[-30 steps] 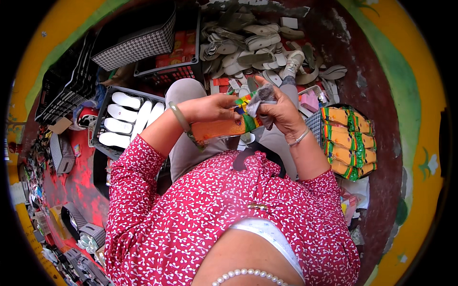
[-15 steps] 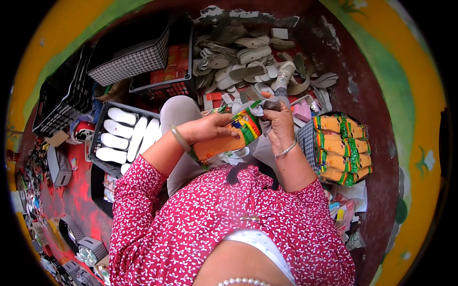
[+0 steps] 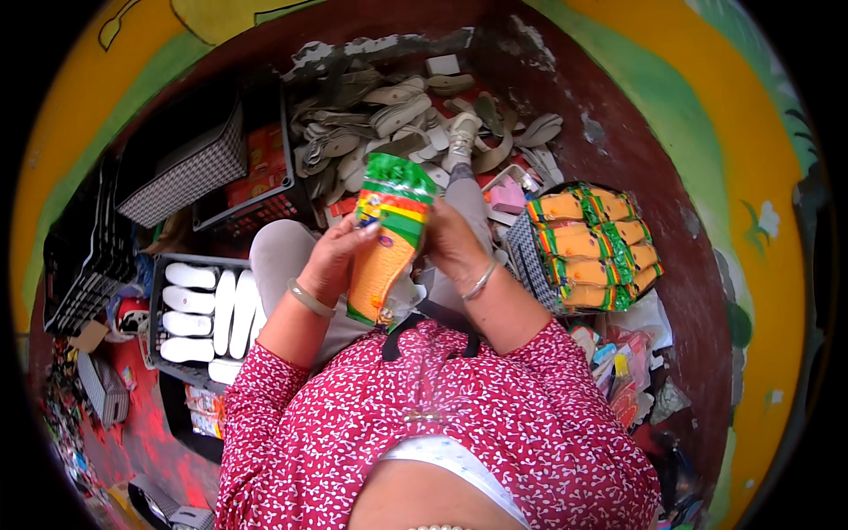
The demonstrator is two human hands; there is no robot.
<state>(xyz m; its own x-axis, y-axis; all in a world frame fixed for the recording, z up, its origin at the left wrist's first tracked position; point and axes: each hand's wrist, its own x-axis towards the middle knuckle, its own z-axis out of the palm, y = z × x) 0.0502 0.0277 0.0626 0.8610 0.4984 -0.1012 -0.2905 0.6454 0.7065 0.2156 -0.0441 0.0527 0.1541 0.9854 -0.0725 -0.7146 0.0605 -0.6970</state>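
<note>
This looks like a small workroom or storeroom for shoe insoles; which of the two is unclear. Loose grey and white soles (image 3: 402, 115) lie heaped together. A plastic crate (image 3: 212, 260) holds white insoles (image 3: 187, 300), and a checked basket (image 3: 526, 265) carries wrapped orange insoles (image 3: 587, 271). The seated person (image 3: 424, 389) holds a similar packet (image 3: 384, 256). Black crates (image 3: 75, 256) stand at the left. Around it all runs a painted wall (image 3: 760, 353), yellow and green with flowers, above a chipped dark red band (image 3: 618, 106).
</note>
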